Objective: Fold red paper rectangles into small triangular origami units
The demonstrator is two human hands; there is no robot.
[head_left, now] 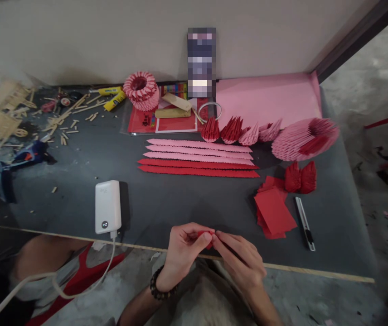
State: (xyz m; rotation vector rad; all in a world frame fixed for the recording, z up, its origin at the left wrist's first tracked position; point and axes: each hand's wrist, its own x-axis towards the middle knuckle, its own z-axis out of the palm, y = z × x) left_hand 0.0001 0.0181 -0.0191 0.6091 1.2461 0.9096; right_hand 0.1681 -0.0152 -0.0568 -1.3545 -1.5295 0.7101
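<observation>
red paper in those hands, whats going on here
A person's left hand and right hand together hold a small red paper piece over the near edge of the dark grey table. Loose rectangular red paper sheets lie to the right, beside a silver-and-black utility knife. Long narrow pink and red paper strips lie ahead.

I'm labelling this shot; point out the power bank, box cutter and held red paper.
Power bank (108,206): head view, middle of its white face.
Box cutter (303,218): head view, its silver body.
Held red paper (201,233): head view, its visible left part.
</observation>
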